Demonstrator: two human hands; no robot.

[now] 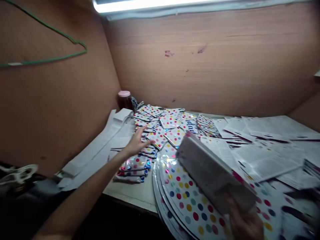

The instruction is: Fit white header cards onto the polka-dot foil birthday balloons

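The right hand (245,221) grips a long, grey-white folded bundle (212,173) over big, round, shiny spotty sheets (187,200) near the counter's (130,196) front edge. Its long side points toward the back left corner. The spread left hand (136,144) looks empty above small spotty packets (136,162), already folded; the round sheets lie flat.

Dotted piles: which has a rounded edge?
The large front pile, partly hidden by the bundle in the right hand; the packets near the left hand look straight-edged.

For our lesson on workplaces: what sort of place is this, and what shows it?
Probably a packing or sorting workbench: a stack of shiny dotted sheets, rows of folded dotted packets and overlapping printed papers share one tabletop.
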